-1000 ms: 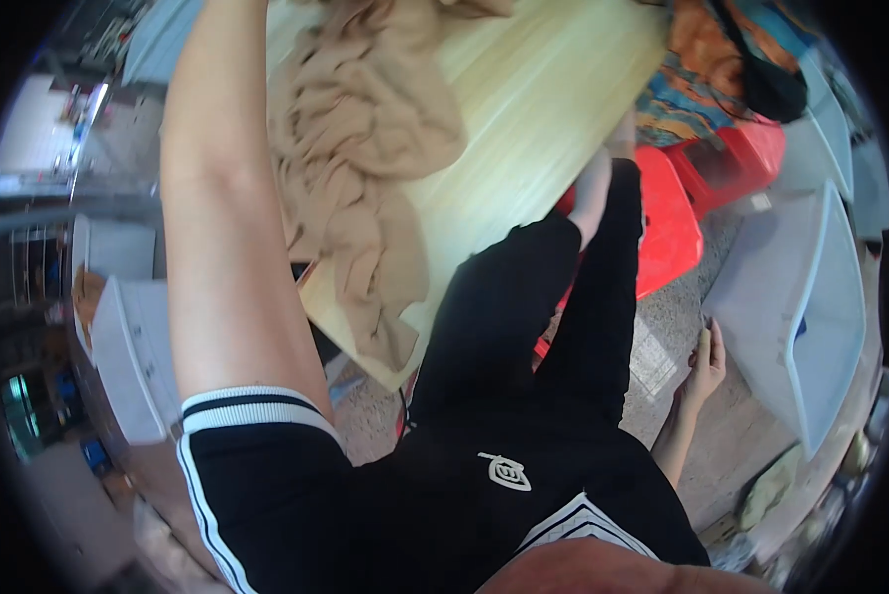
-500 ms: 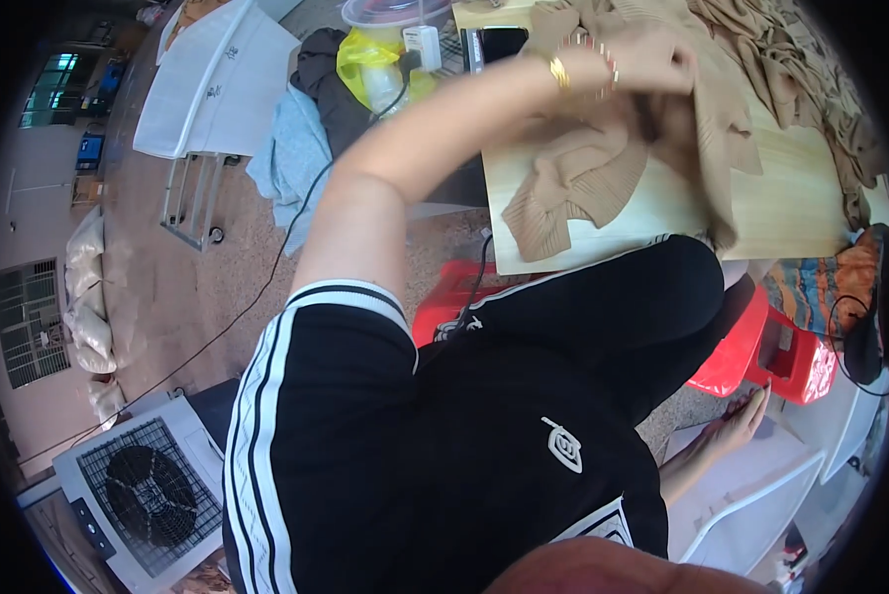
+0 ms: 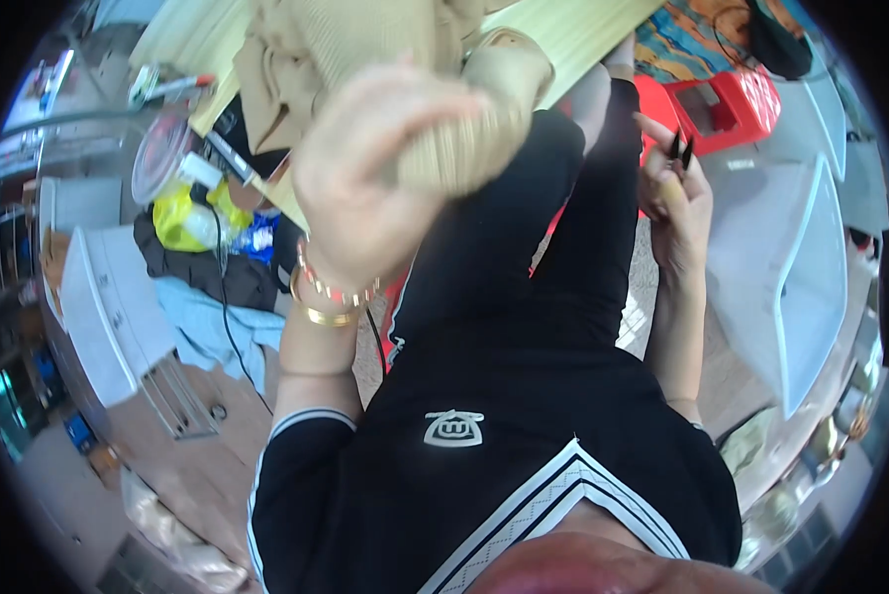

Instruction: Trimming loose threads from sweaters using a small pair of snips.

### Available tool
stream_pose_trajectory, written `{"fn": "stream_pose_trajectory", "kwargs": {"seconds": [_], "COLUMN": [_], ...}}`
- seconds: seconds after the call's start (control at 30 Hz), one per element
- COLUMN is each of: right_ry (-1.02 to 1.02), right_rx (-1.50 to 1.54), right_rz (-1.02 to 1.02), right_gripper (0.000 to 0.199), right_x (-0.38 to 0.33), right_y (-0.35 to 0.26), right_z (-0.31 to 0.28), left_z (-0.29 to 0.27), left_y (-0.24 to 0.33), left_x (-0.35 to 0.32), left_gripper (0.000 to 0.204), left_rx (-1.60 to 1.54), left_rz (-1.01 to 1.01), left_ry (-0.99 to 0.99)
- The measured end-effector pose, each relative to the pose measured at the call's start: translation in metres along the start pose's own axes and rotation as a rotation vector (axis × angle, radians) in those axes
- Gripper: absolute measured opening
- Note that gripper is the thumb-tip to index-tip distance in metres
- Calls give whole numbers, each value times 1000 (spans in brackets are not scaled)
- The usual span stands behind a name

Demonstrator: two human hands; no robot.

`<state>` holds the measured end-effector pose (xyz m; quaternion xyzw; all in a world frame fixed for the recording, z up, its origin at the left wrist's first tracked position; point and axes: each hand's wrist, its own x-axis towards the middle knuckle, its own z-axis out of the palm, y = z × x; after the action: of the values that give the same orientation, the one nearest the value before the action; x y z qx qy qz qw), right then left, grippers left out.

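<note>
Lifting one ribbed cuff [image 3: 464,148] of a tan knit [image 3: 365,40] above the lap, with the rest of the cloth bunched over the near side of a pale wood-grain desk [image 3: 603,40]. Curled about the cuff with the fingers of the left hand [image 3: 370,183], smeared by motion and blocking part of the knit from view; impossible to tell how firmly closed. Wearing two bracelets on that wrist: one segmented [image 3: 311,280], one smooth gold bangle [image 3: 331,318]. Gripping a small dark tool [image 3: 680,150] in the right hand [image 3: 680,208], clear of the knit, with most fingers folded round it, one finger stretched out, and two pointed tips showing.

Crowded in on the right by one large, smooth whitish bin [image 3: 766,277], slant-walled, and one glossy red plastic stool [image 3: 727,109] with a squarish opening, just below an orange-and-blue patterned cloth [image 3: 682,40]. Hemmed in on the left, near the desk's corner, by one round clear plastic tub [image 3: 162,163], one crinkled yellow plastic bag [image 3: 182,220] and two soft heaps of fabric, one dark grey [image 3: 157,262], one light blue [image 3: 217,322]. Strung past both heaps, one thin black cable [image 3: 225,307]. Farther left, two pale bins [image 3: 113,307], the nearer above a metal-tube frame [image 3: 182,401].
</note>
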<state>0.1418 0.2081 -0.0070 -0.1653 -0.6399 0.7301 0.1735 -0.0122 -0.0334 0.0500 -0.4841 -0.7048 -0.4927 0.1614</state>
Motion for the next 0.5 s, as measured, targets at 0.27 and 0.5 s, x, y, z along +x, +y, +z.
{"fn": "stream_pose_trajectory", "kwargs": {"seconds": [0.27,0.5], "right_ry": [-420,-414], "right_rx": [60,59], "right_rz": [78,30], "right_gripper": [74,17], "right_x": [-15,-5], "right_y": [-2,0], "right_z": [49,37], "left_z": [23,5], "left_y": [18,9], "left_x": [-44,-30], "left_gripper": [24,32], "left_rx": [-207,-199], "left_rz": [-67,24], "left_ry": [-81,-184]}}
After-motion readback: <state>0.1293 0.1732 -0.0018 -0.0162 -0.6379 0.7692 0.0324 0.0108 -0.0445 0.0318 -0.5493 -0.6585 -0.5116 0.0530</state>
